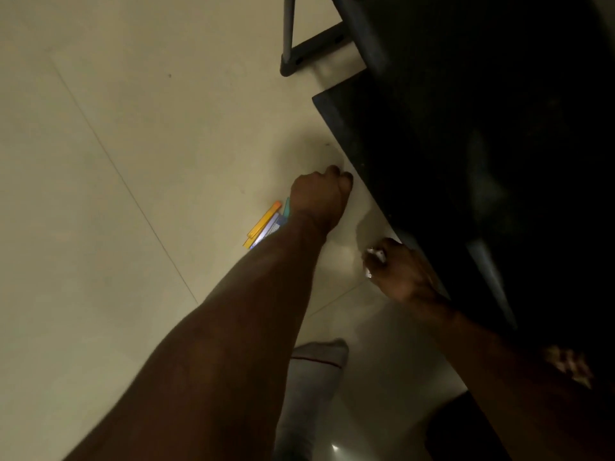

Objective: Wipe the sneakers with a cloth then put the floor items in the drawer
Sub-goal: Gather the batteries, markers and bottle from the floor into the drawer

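Note:
My left hand (320,194) reaches down over the pale tiled floor, its fingers curled in a fist beside the edge of the dark open drawer (336,118). Nothing shows inside that fist. Just behind its wrist, a small pile of floor items (264,224) lies on the tile: orange and yellow sticks, a blue-and-white pack and a teal piece. My right hand (401,272) is at the drawer's near edge and grips a small white item (376,254). The drawer's inside is too dark to make out. No sneakers or cloth are in view.
A grey metal frame leg (289,38) stands on the floor at the top. My foot in a white sock (316,371) is planted below the hands. Dark furniture (499,94) fills the right side. Bare tile spreads to the left.

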